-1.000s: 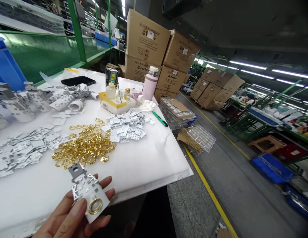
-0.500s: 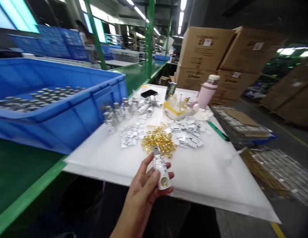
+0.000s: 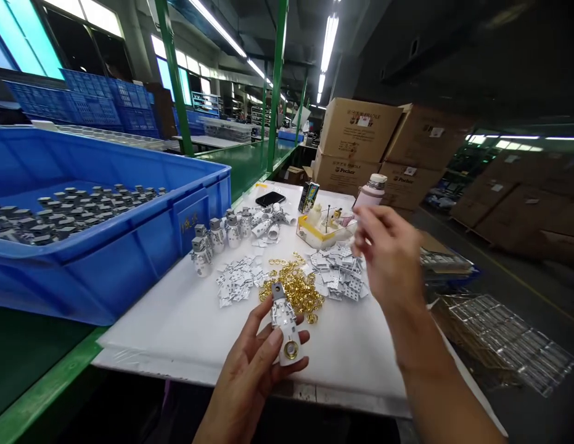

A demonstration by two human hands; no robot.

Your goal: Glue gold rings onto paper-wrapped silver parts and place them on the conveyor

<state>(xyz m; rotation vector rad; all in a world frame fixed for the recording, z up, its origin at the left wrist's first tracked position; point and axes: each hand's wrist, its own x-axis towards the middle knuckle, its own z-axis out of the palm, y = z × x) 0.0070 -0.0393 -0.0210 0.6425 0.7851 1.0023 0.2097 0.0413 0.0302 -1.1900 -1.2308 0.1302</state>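
My left hand grips a small white model part between thumb and fingers. A grey square block forms its far end, small raised details cover its body, and a gold ring sits round a hole at the near end. Over the right side of the table is my right hand, its fingers drawn together; motion blur and the hand itself hide what is in them. Just beyond the held part lies a heap of gold rings. Flat grey-white pieces lie in a left pile and a right pile.
A blue crate of similar parts stands left. Several upright parts and loose white tubes are farther back, with a phone, a yellow-edged tray and a pink bottle. Cartons are stacked behind.
My right hand has come into view from the right, raised over the table. My left hand keeps hold of the model part, and the camera view has shifted slightly.
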